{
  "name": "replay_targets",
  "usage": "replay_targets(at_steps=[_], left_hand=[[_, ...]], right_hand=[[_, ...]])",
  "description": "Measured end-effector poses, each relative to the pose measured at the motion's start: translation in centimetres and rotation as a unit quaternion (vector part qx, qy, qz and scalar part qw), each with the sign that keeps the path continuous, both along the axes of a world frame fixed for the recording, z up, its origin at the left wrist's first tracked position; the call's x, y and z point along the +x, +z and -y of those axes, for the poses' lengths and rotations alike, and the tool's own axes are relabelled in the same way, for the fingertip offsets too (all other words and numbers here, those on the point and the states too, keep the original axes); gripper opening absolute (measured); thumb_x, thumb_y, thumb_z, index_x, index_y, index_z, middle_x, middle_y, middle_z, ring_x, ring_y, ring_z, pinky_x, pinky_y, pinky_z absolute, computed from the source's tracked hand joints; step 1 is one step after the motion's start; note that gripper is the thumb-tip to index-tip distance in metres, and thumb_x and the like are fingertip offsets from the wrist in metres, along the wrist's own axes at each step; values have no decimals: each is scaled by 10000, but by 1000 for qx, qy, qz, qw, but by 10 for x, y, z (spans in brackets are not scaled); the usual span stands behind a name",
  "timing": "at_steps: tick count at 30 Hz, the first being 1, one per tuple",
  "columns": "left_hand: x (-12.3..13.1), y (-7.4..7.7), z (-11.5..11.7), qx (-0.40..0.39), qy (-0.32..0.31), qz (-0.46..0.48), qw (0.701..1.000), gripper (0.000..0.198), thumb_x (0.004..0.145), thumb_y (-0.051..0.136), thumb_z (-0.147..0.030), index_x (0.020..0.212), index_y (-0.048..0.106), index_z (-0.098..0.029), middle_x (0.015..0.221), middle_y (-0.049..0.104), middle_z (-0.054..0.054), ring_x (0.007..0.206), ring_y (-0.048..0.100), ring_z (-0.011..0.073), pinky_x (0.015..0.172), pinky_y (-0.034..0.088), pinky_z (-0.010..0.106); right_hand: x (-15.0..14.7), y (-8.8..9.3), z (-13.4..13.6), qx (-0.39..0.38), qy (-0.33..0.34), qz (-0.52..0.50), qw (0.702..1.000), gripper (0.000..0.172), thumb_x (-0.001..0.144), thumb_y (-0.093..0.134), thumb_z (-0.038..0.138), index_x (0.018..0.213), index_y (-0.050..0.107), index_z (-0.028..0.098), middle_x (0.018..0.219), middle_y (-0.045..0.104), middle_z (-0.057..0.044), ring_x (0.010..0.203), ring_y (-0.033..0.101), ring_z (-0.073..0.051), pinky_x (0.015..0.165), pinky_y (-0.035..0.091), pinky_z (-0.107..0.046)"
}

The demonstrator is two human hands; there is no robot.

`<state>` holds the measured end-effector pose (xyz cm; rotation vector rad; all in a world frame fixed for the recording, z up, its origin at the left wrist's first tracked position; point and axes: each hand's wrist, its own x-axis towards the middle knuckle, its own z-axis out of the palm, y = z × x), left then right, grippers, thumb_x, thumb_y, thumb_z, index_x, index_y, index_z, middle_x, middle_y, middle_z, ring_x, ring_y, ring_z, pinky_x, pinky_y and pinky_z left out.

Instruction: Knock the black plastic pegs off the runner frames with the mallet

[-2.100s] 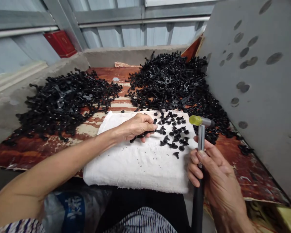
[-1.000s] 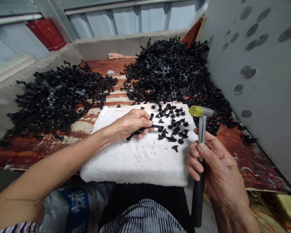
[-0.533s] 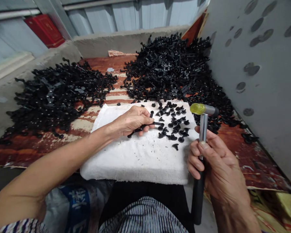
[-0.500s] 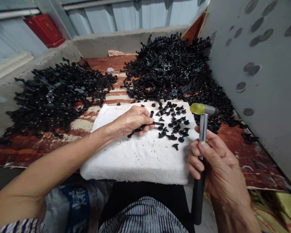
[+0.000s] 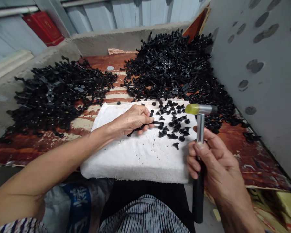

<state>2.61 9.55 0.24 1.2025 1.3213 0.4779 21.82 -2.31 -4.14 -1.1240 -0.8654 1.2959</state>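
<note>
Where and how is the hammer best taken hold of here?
Probably by the black handle, coming from the right: it stands nearly upright below the hammer head, its lower length is uncovered, and the yellow face points left. The right hand grips higher, around where handle meets metal shaft.

Over the white cloth (image 5: 135, 165), the left hand (image 5: 133, 119) pinches a dark jointed part (image 5: 157, 123), its arms jutting out. Loose black knobs (image 5: 176, 127) lie on the cloth at the hand's three o'clock. The right hand (image 5: 215, 158), at the cloth's three o'clock, grips a hammer (image 5: 200, 129), its yellow face toward nine. On the worn tabletop (image 5: 253, 163), a black heap (image 5: 55, 94) sits at the cloth's ten o'clock, a larger pile (image 5: 169, 66) at one.
</note>
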Motion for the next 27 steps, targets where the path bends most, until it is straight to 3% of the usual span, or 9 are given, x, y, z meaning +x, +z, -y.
replay_targets(at_steps=[3, 5, 8, 11, 14, 20, 24, 27], left_hand=[[-1, -2, 0, 3, -9, -5, 1000, 266, 901, 516, -32, 694, 445, -185, 501, 605, -6, 297, 423, 48, 298, 272, 167], [-1, -3, 1, 10, -10, -8, 1000, 261, 899, 521, -36, 692, 455, -181, 512, 612, -6, 296, 427, 47, 300, 273, 169], [0, -3, 3, 27, -8, -19, 999, 257, 902, 526, -48, 690, 463, -179, 486, 596, -15, 286, 424, 47, 301, 263, 165], [1, -2, 6, 40, 1, -28, 999, 264, 898, 528, -44, 687, 454, -185, 462, 575, -31, 282, 410, 40, 304, 259, 154], [1, 0, 9, 47, 5, -31, 998, 255, 897, 531, -49, 688, 466, -181, 487, 583, -29, 288, 410, 37, 301, 256, 154], [-5, 1, 6, -21, -24, 24, 999, 290, 885, 512, -27, 624, 487, -151, 566, 626, 16, 342, 448, 35, 332, 334, 168], [-8, -2, 2, -26, -41, 53, 997, 275, 828, 530, -1, 601, 494, -152, 540, 619, 18, 355, 464, 48, 334, 349, 168], [-9, -3, 2, -12, -39, 63, 997, 261, 803, 522, 4, 602, 489, -160, 514, 606, 11, 343, 461, 52, 324, 334, 165]], right_hand=[[7, 3, 5, 44, 35, 203, 978, 394, 934, 555, 387, 1312, 532, 281, 733, 597, 23, 473, 516, -95, 371, 454, -193], [13, 8, 4, 115, 37, 357, 926, 461, 953, 510, 338, 1406, 508, 251, 886, 679, -53, 655, 648, -143, 550, 574, -255], [18, 13, -2, 232, 32, 501, 833, 503, 957, 447, 221, 1459, 477, 222, 1094, 704, -104, 870, 706, -185, 814, 597, -340], [20, 11, -9, 277, 62, 572, 770, 525, 948, 400, 157, 1467, 470, 196, 1039, 721, -115, 811, 716, -203, 774, 607, -357], [22, 7, -14, 274, 86, 621, 729, 516, 952, 373, 160, 1455, 491, 178, 853, 704, -102, 731, 705, -219, 701, 605, -363], [30, 6, -16, 287, 102, 647, 699, 556, 937, 392, 121, 1488, 439, 174, 820, 670, -74, 625, 652, -171, 629, 583, -317], [30, 5, -18, 279, 101, 646, 704, 554, 931, 400, 121, 1482, 447, 158, 813, 665, -70, 569, 621, -151, 564, 562, -294], [26, 13, -17, 296, 100, 624, 716, 539, 934, 400, 119, 1466, 470, 177, 833, 694, -77, 626, 656, -173, 609, 582, -322]])
